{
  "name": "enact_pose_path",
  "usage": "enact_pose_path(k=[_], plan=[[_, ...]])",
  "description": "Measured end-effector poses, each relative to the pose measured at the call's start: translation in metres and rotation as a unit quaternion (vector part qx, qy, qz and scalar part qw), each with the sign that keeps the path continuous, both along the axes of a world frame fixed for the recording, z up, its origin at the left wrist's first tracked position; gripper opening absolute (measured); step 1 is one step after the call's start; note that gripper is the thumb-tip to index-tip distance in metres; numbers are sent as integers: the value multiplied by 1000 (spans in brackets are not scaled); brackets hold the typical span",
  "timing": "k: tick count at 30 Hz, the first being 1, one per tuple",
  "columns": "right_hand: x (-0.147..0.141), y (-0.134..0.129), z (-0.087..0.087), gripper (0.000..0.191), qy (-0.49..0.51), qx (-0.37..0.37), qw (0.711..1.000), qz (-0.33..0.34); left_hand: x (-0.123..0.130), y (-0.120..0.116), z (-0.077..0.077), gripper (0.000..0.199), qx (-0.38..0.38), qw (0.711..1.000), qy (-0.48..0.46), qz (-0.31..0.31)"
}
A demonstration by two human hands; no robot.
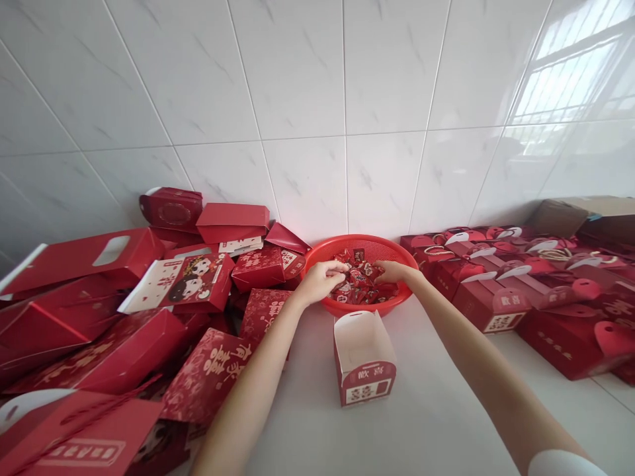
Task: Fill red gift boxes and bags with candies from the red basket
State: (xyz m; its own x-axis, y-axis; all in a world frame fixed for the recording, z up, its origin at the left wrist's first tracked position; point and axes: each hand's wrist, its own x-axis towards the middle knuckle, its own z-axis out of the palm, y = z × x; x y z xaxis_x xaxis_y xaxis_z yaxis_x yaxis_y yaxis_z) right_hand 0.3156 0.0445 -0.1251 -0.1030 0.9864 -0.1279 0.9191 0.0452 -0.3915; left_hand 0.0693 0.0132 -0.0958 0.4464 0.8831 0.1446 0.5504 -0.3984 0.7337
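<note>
Both hands reach into a red plastic basket [354, 239] filled with small red-wrapped pieces [358, 281]. My left hand [321, 280] is at the basket's left side, fingers bent over the wrapped pieces; what its fingertips touch is too small to tell. On the right, my right hand [393, 272] has its fingertips down among the pieces, partly hidden. An open red and white box [366, 387] stands upright on the white surface in front of the basket, between my forearms. Its white inside shows with nothing in it.
Red boxes and bags [198, 291] lie in a loose pile at the left. Rows of closed red boxes [496, 297] with handles stand at the right, near a brown cardboard box [565, 215]. A tiled wall [305, 178] rises behind.
</note>
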Motion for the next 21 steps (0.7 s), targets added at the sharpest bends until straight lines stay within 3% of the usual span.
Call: enact_pose_path(k=[5,8,13,18,21], plan=[[0,0,-2,57,-4,-37,999,0,24,66,-5,21,-21,989,142,30],[0,2,-3,57,-1,-40,999,0,31,94,-9,22,-39,975,217,32],[3,5,-5,60,18,-35,999,3,40,119,-19,39,-22,964,265,22],[4,4,-2,65,43,-31,999,6,44,140,-30,69,-11,957,287,27],[4,2,2,52,53,-36,998,13,46,149,-34,64,-3,955,297,16]])
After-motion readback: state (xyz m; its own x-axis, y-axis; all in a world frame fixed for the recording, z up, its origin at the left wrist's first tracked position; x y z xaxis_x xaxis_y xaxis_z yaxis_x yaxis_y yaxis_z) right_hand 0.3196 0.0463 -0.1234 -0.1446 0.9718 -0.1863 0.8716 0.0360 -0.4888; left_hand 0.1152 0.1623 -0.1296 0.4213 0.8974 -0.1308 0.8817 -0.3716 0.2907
